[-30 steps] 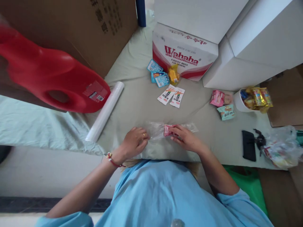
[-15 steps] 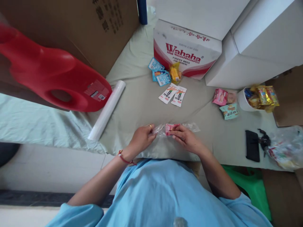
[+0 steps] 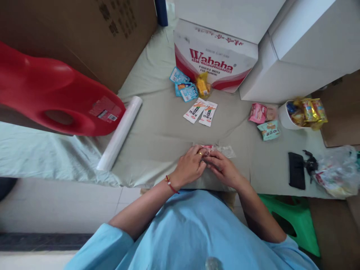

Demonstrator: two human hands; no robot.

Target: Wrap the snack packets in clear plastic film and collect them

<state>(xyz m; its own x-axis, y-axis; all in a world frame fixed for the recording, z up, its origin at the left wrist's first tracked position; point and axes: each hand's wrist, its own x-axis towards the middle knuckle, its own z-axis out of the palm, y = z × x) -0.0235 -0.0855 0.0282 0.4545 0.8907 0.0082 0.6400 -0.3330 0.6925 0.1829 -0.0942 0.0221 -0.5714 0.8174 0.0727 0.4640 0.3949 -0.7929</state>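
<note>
My left hand [image 3: 190, 166] and my right hand [image 3: 222, 168] meet over a clear plastic bag [image 3: 227, 150] lying on the cloth-covered table [image 3: 157, 131]. A pink snack packet [image 3: 207, 147] shows inside the bag just above my fingers. Both hands are closed, pinching the bag with the packet in it. Most of the bag is hidden under my hands.
Two white sachets [image 3: 200, 111], blue packets [image 3: 184, 87] and a yellow sweet [image 3: 202, 87] lie before a Wahaha carton [image 3: 215, 62]. A white roll [image 3: 119, 132] and red plastic stool [image 3: 56, 101] sit left. Right: pink packet [image 3: 257, 112], white bowl of sweets [image 3: 305, 112], black case [image 3: 296, 170], plastic bag [image 3: 336, 173].
My left hand has slid right along the clear bag until it meets my right hand, covering most of the bag and the pink packet.
</note>
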